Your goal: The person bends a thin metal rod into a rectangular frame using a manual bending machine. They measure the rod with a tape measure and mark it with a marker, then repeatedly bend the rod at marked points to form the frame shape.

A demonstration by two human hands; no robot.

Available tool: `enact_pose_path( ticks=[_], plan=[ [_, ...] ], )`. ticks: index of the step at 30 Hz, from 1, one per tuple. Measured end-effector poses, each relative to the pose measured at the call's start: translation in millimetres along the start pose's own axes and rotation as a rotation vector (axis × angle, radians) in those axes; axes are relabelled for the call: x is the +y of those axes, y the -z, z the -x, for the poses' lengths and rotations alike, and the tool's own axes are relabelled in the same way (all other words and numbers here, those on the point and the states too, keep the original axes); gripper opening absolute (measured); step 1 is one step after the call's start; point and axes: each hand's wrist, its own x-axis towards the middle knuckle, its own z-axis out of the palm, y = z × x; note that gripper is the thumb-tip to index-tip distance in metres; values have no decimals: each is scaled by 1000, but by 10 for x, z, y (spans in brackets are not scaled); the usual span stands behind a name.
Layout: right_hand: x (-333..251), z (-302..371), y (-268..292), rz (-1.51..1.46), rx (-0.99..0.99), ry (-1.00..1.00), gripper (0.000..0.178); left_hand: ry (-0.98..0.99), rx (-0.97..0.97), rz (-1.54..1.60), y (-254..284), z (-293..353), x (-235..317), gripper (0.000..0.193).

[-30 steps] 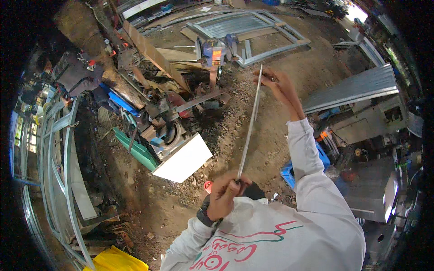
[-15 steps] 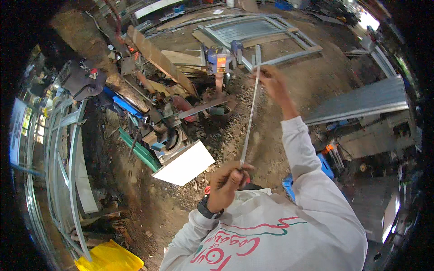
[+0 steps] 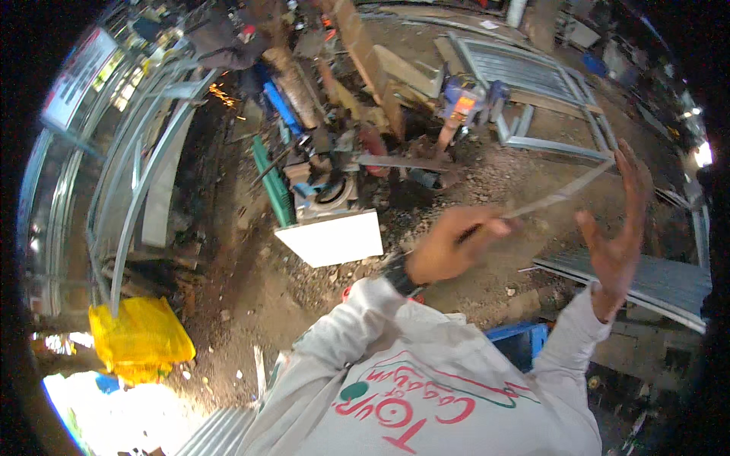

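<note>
A thin, straight, pale metal-looking strip (image 3: 551,200) slants up and to the right between my hands. My left hand (image 3: 452,247), with a dark watch on its wrist, is closed round its near end. My right hand (image 3: 620,228) is open, fingers stretched up and thumb apart. The strip's far end reaches the fingers of that hand; whether they touch is blurred. Below the strip lies a dirt and gravel floor (image 3: 487,182).
Ahead stands a cut-off saw (image 3: 327,194) beside a white board (image 3: 334,237). A blue-and-orange machine (image 3: 460,102) stands beyond, near a metal frame (image 3: 525,142). Corrugated sheet (image 3: 661,285) lies at right, a yellow sack (image 3: 141,334) at left. Sparks (image 3: 222,95) fly at the far left.
The view has turned, shifting the surroundings rightward. My right hand has opened from its hold on the strip's far end. The strip now slants more to the right, with my left hand higher in view.
</note>
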Motion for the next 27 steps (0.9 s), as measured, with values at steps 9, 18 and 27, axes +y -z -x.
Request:
enact_pose_path(
  ticks=[9, 18, 27],
  plan=[
    [1703, 590, 9, -202, 38, -628, 33, 138, 30, -201, 49, -131, -349, 28],
    [3549, 2026, -1377, -137, -122, -1233, 39, 449, 570, -443, 2955, 2241, -1630, 16],
    [2400, 2020, -4158, -514, -144, -1469, 42, 486, 381, -1500, 4992, 2377, -2725, 23]
  ],
)
